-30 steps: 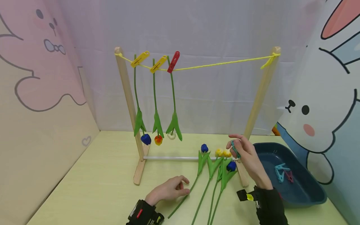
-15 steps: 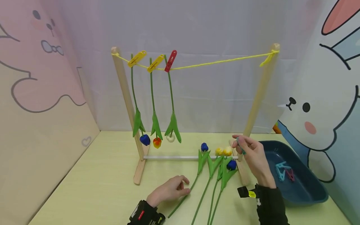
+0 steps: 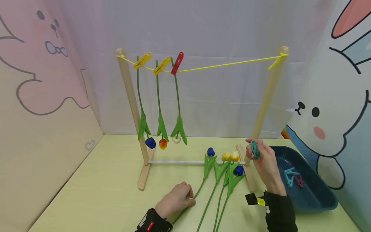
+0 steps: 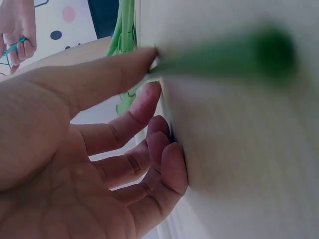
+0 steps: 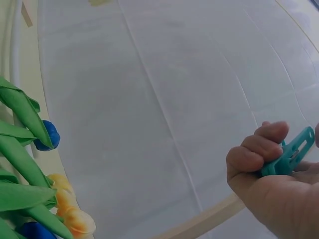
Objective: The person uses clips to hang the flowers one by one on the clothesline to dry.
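My left hand (image 3: 175, 199) is low over the table, its thumb and forefinger pinching the stem of a blue tulip (image 3: 207, 166) that lies there. Close up in the left wrist view, the green stem (image 4: 214, 62) runs out from between thumb and forefinger. My right hand (image 3: 265, 166) is raised beside the rack's right post, gripping a teal clothespin (image 3: 255, 150); its curled fingers wrap the clothespin in the right wrist view. Two yellow tulips (image 3: 226, 157) and a second blue tulip (image 3: 238, 170) lie between my hands, stems toward me.
A wooden rack (image 3: 128, 90) carries a yellow string (image 3: 220, 65). Three tulips hang from it upside down, held by two yellow clothespins (image 3: 143, 60) and a red clothespin (image 3: 177, 63). At right, a dark blue basin (image 3: 316, 193) holds teal clothespins (image 3: 289, 177) and a pink one (image 3: 299, 181).
My right hand has moved right, away from the tulips, and turned the teal clothespin more upright. My left hand has shifted slightly right and closed its fingertips on the blue tulip's stem.
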Tool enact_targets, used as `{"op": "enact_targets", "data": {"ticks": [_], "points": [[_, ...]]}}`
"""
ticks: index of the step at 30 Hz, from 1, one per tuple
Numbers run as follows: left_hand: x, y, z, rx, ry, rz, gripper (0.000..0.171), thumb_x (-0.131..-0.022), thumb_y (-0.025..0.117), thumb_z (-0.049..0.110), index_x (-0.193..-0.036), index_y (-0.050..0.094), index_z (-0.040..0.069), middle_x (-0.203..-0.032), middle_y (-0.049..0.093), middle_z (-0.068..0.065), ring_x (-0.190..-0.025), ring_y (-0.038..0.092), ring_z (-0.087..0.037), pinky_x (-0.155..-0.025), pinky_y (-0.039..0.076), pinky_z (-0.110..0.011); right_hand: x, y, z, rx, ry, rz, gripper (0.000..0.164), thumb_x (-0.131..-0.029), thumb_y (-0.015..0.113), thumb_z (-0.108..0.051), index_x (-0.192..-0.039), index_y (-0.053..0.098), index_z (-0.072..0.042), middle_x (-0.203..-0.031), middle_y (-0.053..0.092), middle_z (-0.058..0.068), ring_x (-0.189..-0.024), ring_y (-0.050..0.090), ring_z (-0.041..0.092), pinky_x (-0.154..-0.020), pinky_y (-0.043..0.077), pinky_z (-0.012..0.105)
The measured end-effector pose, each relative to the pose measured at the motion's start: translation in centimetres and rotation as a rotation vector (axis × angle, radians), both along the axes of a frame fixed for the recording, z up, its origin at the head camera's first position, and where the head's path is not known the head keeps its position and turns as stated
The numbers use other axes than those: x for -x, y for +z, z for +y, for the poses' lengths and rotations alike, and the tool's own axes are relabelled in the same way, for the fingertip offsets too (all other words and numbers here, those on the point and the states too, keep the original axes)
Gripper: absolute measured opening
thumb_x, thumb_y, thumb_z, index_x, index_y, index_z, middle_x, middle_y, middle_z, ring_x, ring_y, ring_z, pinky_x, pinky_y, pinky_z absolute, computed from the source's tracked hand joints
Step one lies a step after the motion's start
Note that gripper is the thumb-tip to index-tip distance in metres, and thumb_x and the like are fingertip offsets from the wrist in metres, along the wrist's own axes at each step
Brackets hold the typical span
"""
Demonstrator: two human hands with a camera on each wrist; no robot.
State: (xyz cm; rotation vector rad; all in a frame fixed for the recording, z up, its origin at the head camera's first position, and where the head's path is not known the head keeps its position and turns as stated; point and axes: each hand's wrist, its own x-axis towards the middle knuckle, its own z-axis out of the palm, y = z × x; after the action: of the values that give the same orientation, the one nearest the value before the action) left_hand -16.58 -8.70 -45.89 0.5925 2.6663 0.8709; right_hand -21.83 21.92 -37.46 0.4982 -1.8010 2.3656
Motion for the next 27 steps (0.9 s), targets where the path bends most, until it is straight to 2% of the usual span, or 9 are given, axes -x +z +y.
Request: {"op": "enact_targets", "data": {"ticks": [4, 10, 14, 17, 27], "points": [[0.2, 0.0, 0.0, 0.000, 0.000, 0.008, 0.013, -0.091, 0.073, 0.015, -0.081, 0.064, 0.011, -0.076, 0.051, 0.006, -0.068, 0.043, -0.004, -0.063, 0.037, -0.020, 0.2, -0.1, -0.1, 0.027, 0.023, 0.016, 0.037, -0.110, 0.034, -0.035, -0.114, 0.062, -0.011, -0.079, 0.051, -0.003, -0.072, 0.043, 0.014, -0.070, 0.036, 0.028], [0.4, 0.0, -0.5, -0.082, 0.034, -0.052, 0.009, -0.091, 0.070, 0.012, -0.083, 0.066, 0.011, -0.073, 0.058, 0.008, -0.064, 0.047, -0.003, -0.059, 0.041, -0.020, 0.1, -0.1, -0.2, 0.010, 0.015, 0.017, 0.034, -0.110, 0.035, -0.033, -0.112, 0.061, -0.012, -0.080, 0.052, -0.003, -0.073, 0.045, 0.012, -0.071, 0.040, 0.024], [0.5, 0.1, -0.9, -0.112, 0.039, -0.030, 0.007, -0.090, 0.071, 0.011, -0.084, 0.068, 0.011, -0.074, 0.061, 0.007, -0.065, 0.049, -0.001, -0.061, 0.043, -0.020, 0.1, -0.2, -0.2, 0.031, -0.005, 0.034, 0.033, -0.110, 0.037, -0.032, -0.110, 0.062, -0.012, -0.081, 0.053, -0.002, -0.074, 0.046, 0.013, -0.071, 0.040, 0.025], [0.5, 0.5, -1.2, -0.133, 0.040, 0.008, 0.006, -0.090, 0.072, 0.011, -0.086, 0.069, 0.009, -0.076, 0.063, 0.005, -0.066, 0.049, -0.001, -0.061, 0.043, -0.019, 0.1, -0.2, -0.2, 0.043, -0.002, 0.041, 0.032, -0.110, 0.037, -0.031, -0.110, 0.063, -0.012, -0.081, 0.054, -0.002, -0.074, 0.046, 0.013, -0.071, 0.041, 0.025], [0.9, 2.3, -1.9, -0.252, 0.060, 0.005, 0.010, -0.095, 0.069, 0.015, -0.092, 0.071, 0.006, -0.081, 0.067, -0.002, -0.069, 0.054, -0.005, -0.060, 0.044, -0.021, 0.1, -0.3, -0.2, 0.049, -0.011, 0.066, 0.032, -0.109, 0.037, -0.029, -0.113, 0.062, -0.009, -0.086, 0.059, -0.001, -0.078, 0.050, 0.012, -0.073, 0.045, 0.021]]}}
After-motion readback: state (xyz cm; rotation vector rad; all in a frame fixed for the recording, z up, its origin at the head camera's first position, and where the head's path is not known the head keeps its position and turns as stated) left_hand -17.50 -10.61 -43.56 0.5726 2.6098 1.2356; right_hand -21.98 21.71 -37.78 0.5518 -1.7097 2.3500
